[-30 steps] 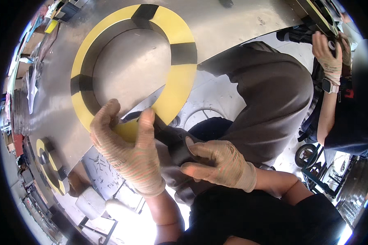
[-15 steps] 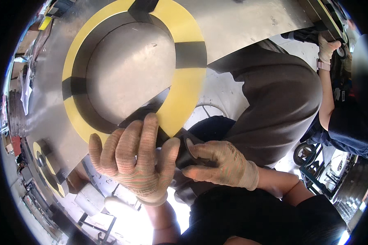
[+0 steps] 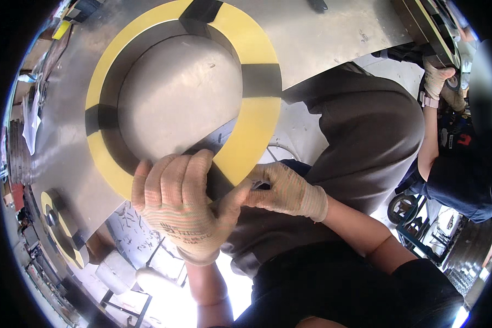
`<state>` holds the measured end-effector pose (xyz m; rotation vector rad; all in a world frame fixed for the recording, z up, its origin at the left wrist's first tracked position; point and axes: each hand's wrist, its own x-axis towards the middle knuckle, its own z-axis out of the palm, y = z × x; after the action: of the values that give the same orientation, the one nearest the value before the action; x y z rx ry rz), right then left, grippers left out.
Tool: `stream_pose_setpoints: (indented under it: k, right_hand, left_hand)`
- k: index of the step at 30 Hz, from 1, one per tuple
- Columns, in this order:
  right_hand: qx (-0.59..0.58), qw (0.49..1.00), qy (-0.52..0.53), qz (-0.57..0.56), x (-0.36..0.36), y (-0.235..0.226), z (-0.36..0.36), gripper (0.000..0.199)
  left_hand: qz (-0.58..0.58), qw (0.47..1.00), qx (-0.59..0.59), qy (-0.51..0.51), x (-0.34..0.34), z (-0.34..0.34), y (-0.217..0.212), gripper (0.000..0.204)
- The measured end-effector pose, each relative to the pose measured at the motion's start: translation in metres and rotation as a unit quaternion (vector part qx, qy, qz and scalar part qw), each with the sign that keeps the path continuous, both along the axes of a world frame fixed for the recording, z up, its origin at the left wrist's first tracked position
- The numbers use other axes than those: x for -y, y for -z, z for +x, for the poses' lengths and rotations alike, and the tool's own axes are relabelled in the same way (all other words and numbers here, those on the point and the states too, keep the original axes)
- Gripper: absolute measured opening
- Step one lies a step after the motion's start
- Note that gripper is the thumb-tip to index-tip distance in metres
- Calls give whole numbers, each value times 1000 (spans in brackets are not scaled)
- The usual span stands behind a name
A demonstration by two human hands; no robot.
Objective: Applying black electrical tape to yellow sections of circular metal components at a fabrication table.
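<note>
A large yellow ring (image 3: 261, 123) with black bands around it lies on a metal table, its near part overhanging the edge. My left hand (image 3: 183, 210), in a striped knit glove, grips that near part, fingers bent over the inner wall and thumb toward the outer side. Beside the thumb, a black band (image 3: 220, 181) crosses the ring. My right hand (image 3: 292, 192), also gloved, is closed in a pinch against the ring's outer near edge. What looks like a roll of black tape is in it, almost wholly hidden by the fingers now.
A smaller yellow-and-black ring (image 3: 57, 229) sits at the table's left corner. My trousered knee (image 3: 372, 120) is right of the ring. At far right, another person's gloved hand (image 3: 436, 81) touches another dark-sided piece (image 3: 421, 24). A wheeled frame (image 3: 413, 216) stands on the floor.
My left hand's fingers have closed further over the ring. My right hand has moved up and left against its edge, and the roll has gone from sight. The ring has shifted slightly right and down.
</note>
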<state>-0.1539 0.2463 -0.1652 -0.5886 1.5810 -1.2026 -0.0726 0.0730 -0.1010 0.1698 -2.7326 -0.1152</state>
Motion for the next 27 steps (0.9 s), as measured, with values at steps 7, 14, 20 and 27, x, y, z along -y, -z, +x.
stream_pose_setpoints:
  k: [7,14,20,27]
  right_hand:
    - [-2,992,81,-99,2,17,9,76]
    - [27,997,55,-39,-3,5,5,39]
    - [-56,990,87,-101,-3,13,7,53]
    - [-443,872,12,-210,7,37,-12,49]
  left_hand:
    - [430,818,-315,-214,-28,56,19,73]
    - [853,433,-278,-81,-31,10,22,58]
    - [868,406,-276,-77,-36,13,26,39]
    - [856,432,-267,-100,-65,46,16,54]
